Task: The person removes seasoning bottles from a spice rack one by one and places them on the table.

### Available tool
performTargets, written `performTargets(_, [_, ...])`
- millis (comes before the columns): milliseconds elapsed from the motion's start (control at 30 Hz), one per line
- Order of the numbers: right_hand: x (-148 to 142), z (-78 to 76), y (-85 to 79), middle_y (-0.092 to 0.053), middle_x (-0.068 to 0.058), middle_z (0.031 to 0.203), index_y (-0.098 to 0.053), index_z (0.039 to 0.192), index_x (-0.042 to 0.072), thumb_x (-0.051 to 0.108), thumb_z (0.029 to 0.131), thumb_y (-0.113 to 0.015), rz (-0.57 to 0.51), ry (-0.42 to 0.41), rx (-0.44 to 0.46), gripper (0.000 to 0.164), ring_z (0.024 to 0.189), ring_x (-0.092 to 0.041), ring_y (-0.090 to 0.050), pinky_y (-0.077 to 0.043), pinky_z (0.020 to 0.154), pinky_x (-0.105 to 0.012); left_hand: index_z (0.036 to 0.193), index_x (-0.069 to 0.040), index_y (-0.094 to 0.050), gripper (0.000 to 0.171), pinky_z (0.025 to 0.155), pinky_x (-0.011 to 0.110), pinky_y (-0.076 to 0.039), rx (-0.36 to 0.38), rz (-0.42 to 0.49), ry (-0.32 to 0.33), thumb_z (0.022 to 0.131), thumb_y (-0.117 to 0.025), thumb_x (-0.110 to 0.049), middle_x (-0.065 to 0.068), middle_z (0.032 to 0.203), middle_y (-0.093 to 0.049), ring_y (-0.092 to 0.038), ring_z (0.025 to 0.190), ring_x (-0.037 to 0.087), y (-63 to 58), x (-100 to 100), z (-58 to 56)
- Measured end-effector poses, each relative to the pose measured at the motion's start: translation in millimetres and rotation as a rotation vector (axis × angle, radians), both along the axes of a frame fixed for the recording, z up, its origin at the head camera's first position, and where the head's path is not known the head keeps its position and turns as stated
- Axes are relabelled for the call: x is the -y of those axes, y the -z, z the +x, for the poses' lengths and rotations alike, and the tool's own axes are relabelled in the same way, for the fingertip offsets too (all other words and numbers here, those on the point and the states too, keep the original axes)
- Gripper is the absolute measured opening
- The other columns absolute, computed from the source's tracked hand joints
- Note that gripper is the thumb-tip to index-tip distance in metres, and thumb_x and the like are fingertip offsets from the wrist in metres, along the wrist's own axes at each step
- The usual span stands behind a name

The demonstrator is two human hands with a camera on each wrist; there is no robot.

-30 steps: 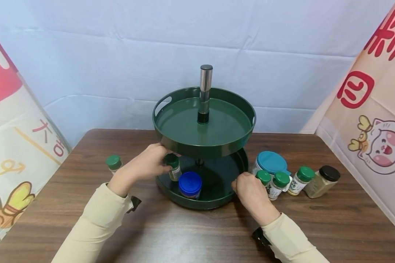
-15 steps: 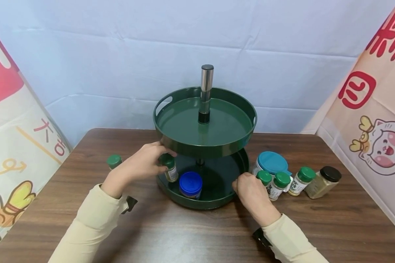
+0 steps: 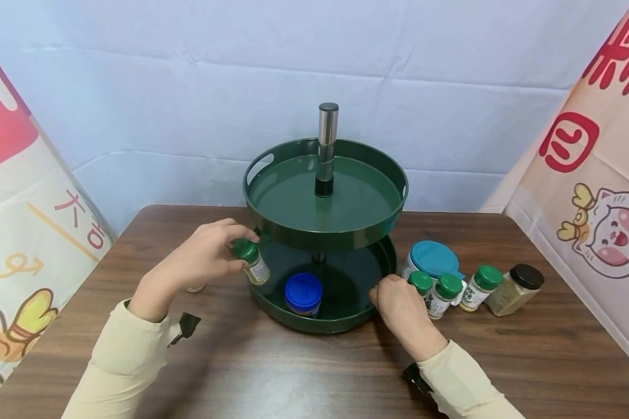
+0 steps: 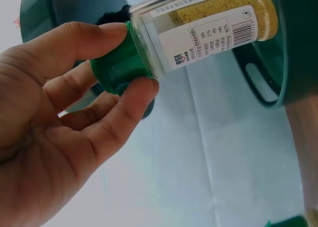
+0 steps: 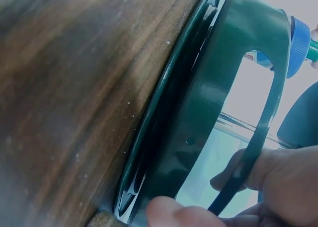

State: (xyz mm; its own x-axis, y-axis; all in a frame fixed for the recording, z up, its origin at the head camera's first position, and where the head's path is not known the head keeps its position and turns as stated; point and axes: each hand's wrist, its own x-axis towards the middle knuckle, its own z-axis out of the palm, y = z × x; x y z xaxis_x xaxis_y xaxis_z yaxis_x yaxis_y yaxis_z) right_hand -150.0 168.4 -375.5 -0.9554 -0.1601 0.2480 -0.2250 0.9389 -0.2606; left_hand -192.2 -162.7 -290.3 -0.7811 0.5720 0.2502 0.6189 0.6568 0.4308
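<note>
My left hand (image 3: 207, 250) pinches the green cap of a spice jar (image 3: 257, 272) between thumb and fingers. Yellow-brown seasoning and a white printed label show on this jar (image 4: 213, 36) in the left wrist view. The jar leans, overlapping the left rim of the lower tier of a dark green two-tier round tray stand (image 3: 346, 297). On that tier stands a jar with a blue lid (image 3: 303, 292). At the tier's right side, my right hand (image 3: 400, 305) grips the rim; in the right wrist view its fingers curl round the handle strip (image 5: 263, 122).
Right of the stand are a tub with a light-blue lid (image 3: 433, 258), several green-capped jars (image 3: 472, 294) and a black-capped jar (image 3: 513, 291). Another jar's base (image 3: 195, 288) shows behind my left wrist. The upper tier (image 3: 283, 201) overhangs the lower one around a metal post (image 3: 327, 145).
My left hand has moved left with the spice jar, from inside the lower tier to its left rim, and the jar leans more. My right hand has stayed at the tray's rim.
</note>
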Motion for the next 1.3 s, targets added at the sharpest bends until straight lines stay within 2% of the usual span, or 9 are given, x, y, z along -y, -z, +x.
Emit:
performTargets(233, [-0.3,0.3,-1.2,-0.037,-0.004,0.055,-0.041,0.045,0.013,-0.001,0.077,-0.050,0.004,0.020,0.024,0.037,0.044,-0.019,-0.043,-0.044,0.040,-0.036,0.103,-0.010,-0.064,0.033,0.066,0.036,-0.050,-0.036,0.007,-0.040,0.070,-0.071,-0.006,0.003,0.097,-0.059,-0.055,0.078,0.015,-4.7,15.4,1.4])
performTargets(600, [-0.4,0.7,-2.5,-0.036,-0.004,0.054,-0.040,0.044,0.013,-0.002,0.077,-0.050,-0.007,0.017,0.014,0.037,0.043,-0.018,-0.043,-0.043,0.039,-0.035,0.101,-0.006,-0.063,0.035,0.068,0.041,-0.049,0.001,-0.044,-0.132,0.068,-0.070,-0.001,0.010,0.096,-0.058,-0.056,0.080,0.020,-3.0,36.0,-4.7])
performTargets(767, [-0.3,1.3,-2.4,-0.037,-0.004,0.055,-0.040,0.044,0.013,-0.002,0.077,-0.049,-0.010,0.013,0.029,0.037,0.044,-0.018,-0.042,-0.042,0.040,-0.034,0.102,-0.004,-0.062,0.036,0.068,0.042,-0.049,0.039,-0.079,-0.167,0.067,-0.070,0.000,0.014,0.098,-0.059,-0.056,0.080,0.022,3.1,42.1,-9.4])
performTargets(1033, [1.4,1.3,-1.1,-0.037,-0.004,0.055,-0.041,0.045,0.013,0.000,0.077,-0.051,-0.011,0.023,0.013,0.036,0.043,-0.018,-0.042,-0.041,0.038,-0.034,0.100,-0.003,-0.062,0.037,0.069,0.043,-0.050,0.080,-0.107,-0.154,0.065,-0.072,0.003,0.013,0.096,-0.062,-0.056,0.082,0.024,18.1,49.8,-17.1])
performTargets(1300, [1.5,2.3,-1.4,-0.036,-0.005,0.055,-0.039,0.045,0.011,0.001,0.075,-0.050,-0.028,0.051,0.007,0.033,0.042,-0.019,-0.042,-0.040,0.037,-0.034,0.101,-0.002,-0.062,0.037,0.065,0.039,-0.051,0.156,-0.125,-0.139,0.066,-0.071,0.005,0.015,0.098,-0.062,-0.056,0.078,0.021,30.9,50.4,-22.2])
